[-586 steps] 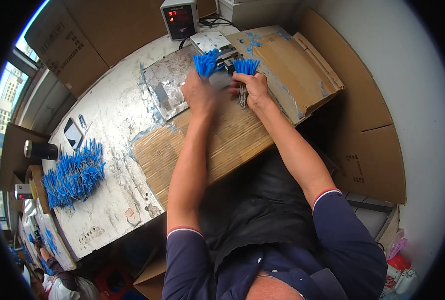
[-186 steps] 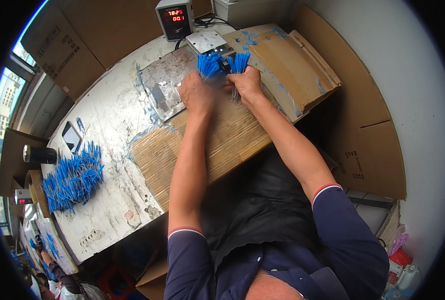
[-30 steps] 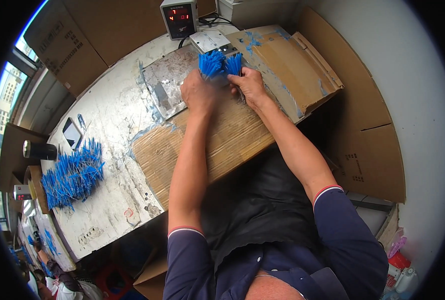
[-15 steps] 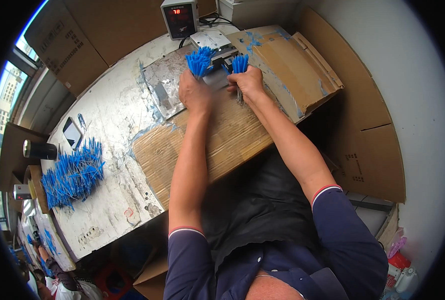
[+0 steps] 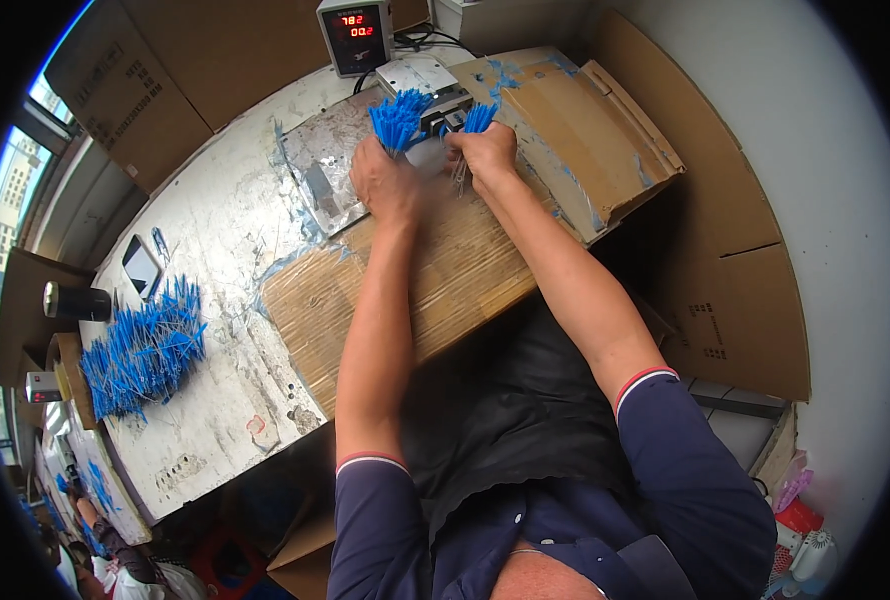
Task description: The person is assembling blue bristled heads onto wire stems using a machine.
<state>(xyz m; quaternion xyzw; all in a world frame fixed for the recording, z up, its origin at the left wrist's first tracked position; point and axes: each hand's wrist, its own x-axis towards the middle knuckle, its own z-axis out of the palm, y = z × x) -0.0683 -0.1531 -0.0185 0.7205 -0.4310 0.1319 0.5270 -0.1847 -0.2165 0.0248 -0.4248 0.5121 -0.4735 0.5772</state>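
My left hand (image 5: 383, 180) is closed around a thick bundle of blue-tipped thin wire pieces (image 5: 399, 118), tips pointing up and away from me. To its right, my right hand (image 5: 491, 156) grips a smaller bundle of the same pieces (image 5: 479, 118); their thin pale stems hang below the fingers. A small metal fixture with a dark block (image 5: 443, 118) lies between and just beyond the two bundles. Blur covers the spot between my hands, so finer detail there is hidden.
Behind the fixture stands a counter box with a lit red display (image 5: 357, 38). A big pile of blue-tipped pieces (image 5: 145, 348) lies at the left, near a phone (image 5: 142, 266) and a dark cylinder (image 5: 78, 301). Cardboard (image 5: 405, 300) covers the near bench; a flattened carton (image 5: 585, 140) lies right.
My right hand has shifted slightly up and left, and its bundle is now tilted, stems swung toward the left. The counter's display shows two lit rows instead of one. My left hand barely moved.
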